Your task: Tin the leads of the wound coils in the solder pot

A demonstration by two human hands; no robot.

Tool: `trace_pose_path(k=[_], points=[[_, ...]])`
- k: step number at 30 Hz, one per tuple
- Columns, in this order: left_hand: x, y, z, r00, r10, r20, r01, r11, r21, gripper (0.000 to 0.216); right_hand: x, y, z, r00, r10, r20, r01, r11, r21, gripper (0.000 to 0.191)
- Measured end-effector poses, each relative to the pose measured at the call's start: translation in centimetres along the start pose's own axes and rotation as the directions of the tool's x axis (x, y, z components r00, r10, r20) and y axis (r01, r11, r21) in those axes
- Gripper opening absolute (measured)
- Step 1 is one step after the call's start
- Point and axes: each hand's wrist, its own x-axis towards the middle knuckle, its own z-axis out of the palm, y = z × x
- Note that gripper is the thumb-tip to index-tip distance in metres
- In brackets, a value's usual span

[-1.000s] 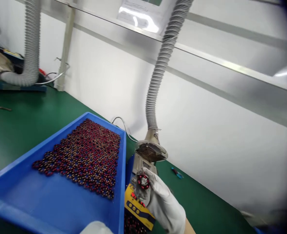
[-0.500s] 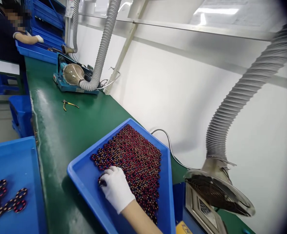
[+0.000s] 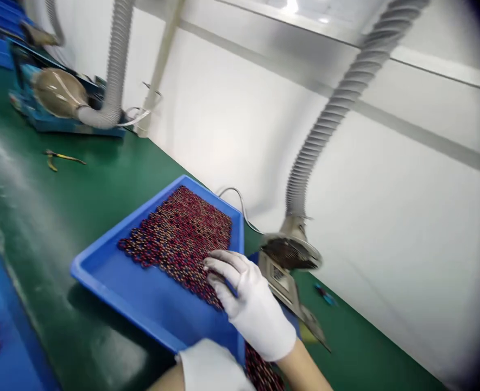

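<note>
A blue tray (image 3: pixel 101 271) on the green bench holds a dense layer of several small red and dark wound rings (image 3: pixel 183 233). My right hand (image 3: pixel 246 301), in a white glove, lies on the near right part of the rings with its fingers stretched out and spread. My left hand (image 3: pixel 211 369), also gloved, shows only partly at the bottom edge, close to the tray's near corner; its fingers are hidden. More rings (image 3: pixel 264 372) show beside the right wrist.
A ribbed grey hose (image 3: pixel 325 119) ends in a round hood (image 3: pixel 291 252) over a small machine (image 3: pixel 284 282) right of the tray. Yellow pliers (image 3: pixel 61 158) and a blue machine (image 3: pixel 52 103) are far left. A second blue tray (image 3: pixel 4 336) sits near left.
One second ago my right hand held one ring up by the small machine. Since then the view swung left and back, and the right hand now lies flat on the tray's rings.
</note>
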Motion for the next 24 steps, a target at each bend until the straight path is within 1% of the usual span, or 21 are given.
trace_pose_path(k=[2, 3, 5, 7, 10, 12, 13, 15, 19, 22, 24], points=[[0.3, -0.1, -0.4, 0.999, -0.017, 0.050, 0.019, 0.998, -0.053, 0.024, -3.9, 0.9, -2.2, 0.995, 0.076, -0.062, -0.077, 0.997, -0.005, 0.020], [0.4, -0.1, -0.5, 0.998, -0.025, 0.065, 0.030, 0.996, -0.078, 0.023, -6.0, 1.4, -2.9, 0.989, 0.133, -0.068, -0.134, 0.991, -0.012, 0.018], [0.5, 0.2, -0.9, 0.995, -0.038, 0.094, 0.051, 0.989, -0.141, 0.020, -10.4, 2.1, -3.2, 0.964, 0.264, -0.034, -0.265, 0.964, -0.015, 0.015], [0.5, 0.7, -1.0, 0.990, -0.065, 0.122, 0.088, 0.977, -0.193, 0.024, -14.1, 2.6, -2.3, 0.916, 0.399, 0.030, -0.400, 0.917, -0.001, 0.015], [0.3, 1.6, -0.8, 0.981, -0.162, 0.111, 0.181, 0.964, -0.197, 0.024, -17.7, 2.9, 0.4, 0.806, 0.583, 0.106, -0.578, 0.813, -0.076, 0.017], [0.3, 2.0, -0.4, 0.968, -0.236, 0.085, 0.248, 0.953, -0.174, 0.024, -18.8, 3.0, 2.3, 0.741, 0.660, 0.124, -0.645, 0.751, -0.142, 0.017], [0.3, 2.1, -0.2, 0.960, -0.271, 0.073, 0.279, 0.947, -0.160, 0.025, -19.1, 3.0, 3.1, 0.720, 0.684, 0.118, -0.667, 0.729, -0.154, 0.018], [0.4, 2.3, 0.2, 0.940, -0.337, 0.047, 0.341, 0.931, -0.128, 0.030, -19.4, 3.0, 4.3, 0.693, 0.715, 0.092, -0.700, 0.698, -0.150, 0.020], [0.5, 2.7, 0.7, 0.905, -0.424, -0.002, 0.424, 0.904, -0.058, 0.041, -19.8, 3.0, 5.2, 0.672, 0.739, 0.048, -0.735, 0.673, -0.079, 0.021], [0.6, 3.1, 1.0, 0.902, -0.429, -0.040, 0.430, 0.903, 0.006, 0.042, -20.0, 3.2, 5.1, 0.670, 0.742, 0.029, -0.742, 0.670, 0.020, 0.016], [0.9, 3.5, 1.1, 0.908, -0.413, -0.067, 0.417, 0.907, 0.061, 0.041, -19.9, 3.7, 4.5, 0.666, 0.746, -0.006, -0.740, 0.661, 0.121, 0.014]])
